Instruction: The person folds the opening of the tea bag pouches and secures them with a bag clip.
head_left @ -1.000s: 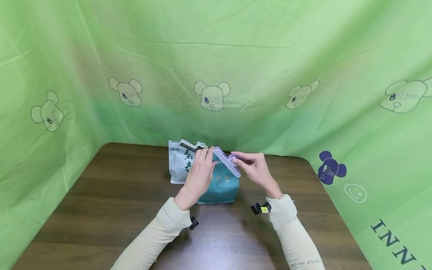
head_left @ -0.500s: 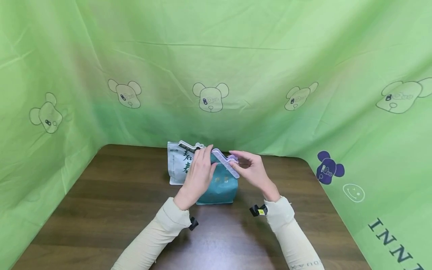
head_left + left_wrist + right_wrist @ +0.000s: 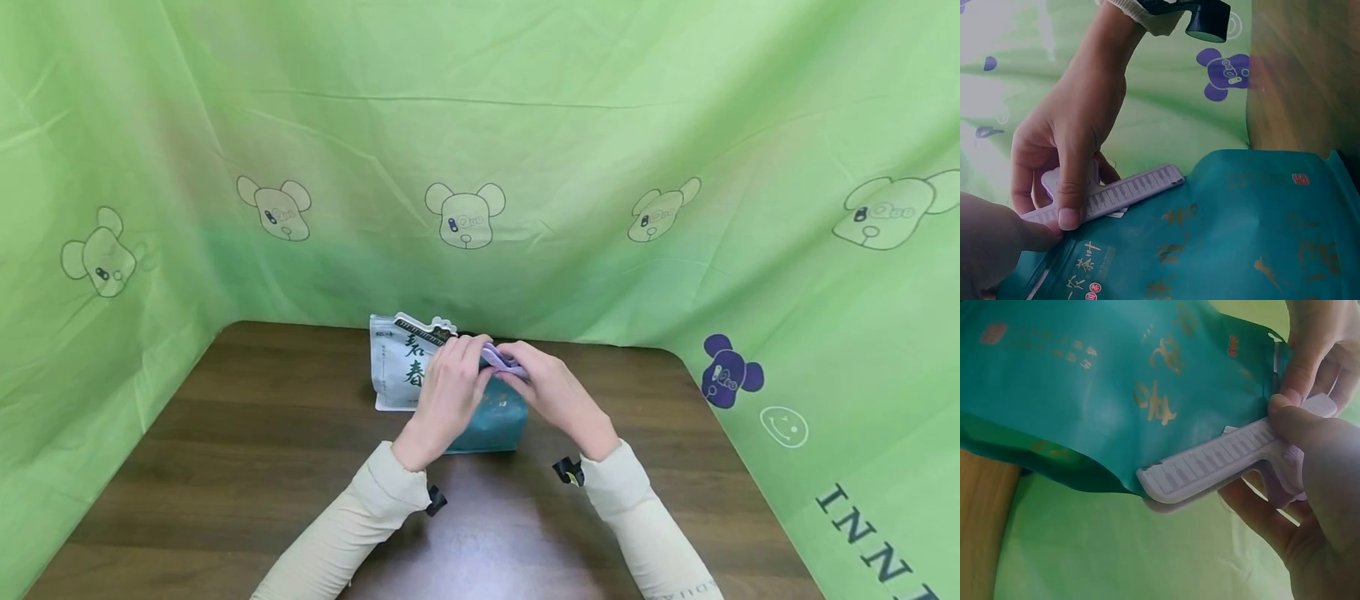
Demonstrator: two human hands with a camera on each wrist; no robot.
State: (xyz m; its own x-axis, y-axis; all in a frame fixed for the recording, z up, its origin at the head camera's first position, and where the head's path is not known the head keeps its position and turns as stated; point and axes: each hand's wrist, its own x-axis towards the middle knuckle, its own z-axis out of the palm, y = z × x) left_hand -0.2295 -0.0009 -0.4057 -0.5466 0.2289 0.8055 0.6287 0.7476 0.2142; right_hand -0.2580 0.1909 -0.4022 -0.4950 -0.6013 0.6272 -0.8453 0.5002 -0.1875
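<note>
Two upright foil pouches on a dark wooden worktop (image 3: 225,433). Landmark: teal foil pouch with gold lettering (image 3: 495,421). Behind and left of it, touching: white foil pouch with dark lettering (image 3: 393,367), carrying a black-and-white clip. At its top left: left hand (image 3: 444,392), fingers pinching the mouth. Along its top edge: lilac plastic sealing clip with piano-key pattern (image 3: 501,360). At its top right: right hand (image 3: 551,392), gripping the clip's handle.
</note>
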